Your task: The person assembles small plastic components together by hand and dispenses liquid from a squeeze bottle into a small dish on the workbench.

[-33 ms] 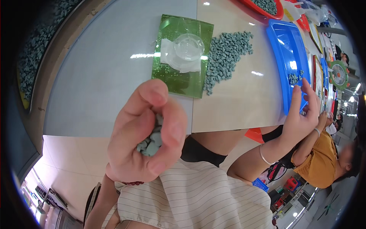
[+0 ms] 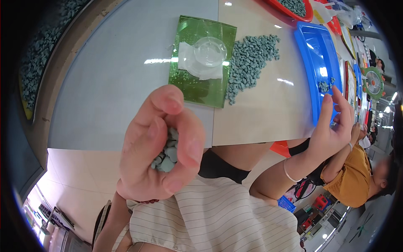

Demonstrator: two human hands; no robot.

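Observation:
My left hand [image 2: 142, 147] is raised close in front of me, its fingers curled round a small handful of grey-green stone chips [image 2: 168, 158]. The chips show through the gap between thumb and fingers. My right hand [image 2: 333, 130] is at the near end of a blue tray [image 2: 308, 71], thumb and forefinger apart, with nothing visible between them. A few similar chips [image 2: 323, 87] lie in the tray just beyond its fingertips. On the table, a loose pile of chips [image 2: 249, 63] spreads beside a green glass-like plate [image 2: 201, 94].
A clear round dish [image 2: 209, 52] rests on white paper upon the green plate. At the far right stands a red basin [image 2: 304, 14] of chips; more chips [image 2: 31, 71] fill a container at far left. A person in a mustard top [image 2: 350, 178] sits to the right, near a green fan [image 2: 372, 82].

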